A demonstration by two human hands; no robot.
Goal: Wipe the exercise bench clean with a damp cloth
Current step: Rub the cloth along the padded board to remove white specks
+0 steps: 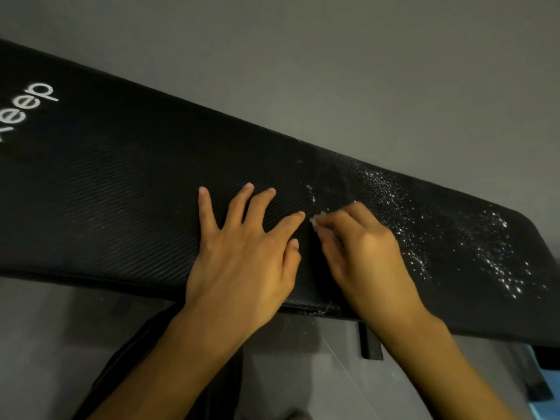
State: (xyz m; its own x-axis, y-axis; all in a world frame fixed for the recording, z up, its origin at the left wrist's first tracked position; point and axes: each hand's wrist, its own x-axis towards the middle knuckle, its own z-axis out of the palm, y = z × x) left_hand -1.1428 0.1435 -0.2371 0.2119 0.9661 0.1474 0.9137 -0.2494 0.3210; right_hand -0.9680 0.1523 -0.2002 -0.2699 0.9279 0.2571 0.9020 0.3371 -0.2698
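Bracing bench (121, 192) with flat, spread left hand (242, 250); right hand (363, 247) fingers curl, pinching cloth (317, 220); should press firmly, sweep specks (491, 247) off edge.

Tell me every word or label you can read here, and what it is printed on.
"eep": white letters on the black exercise bench, near its left end; the letter before them is cut off at the picture's edge.
No other writing shows.
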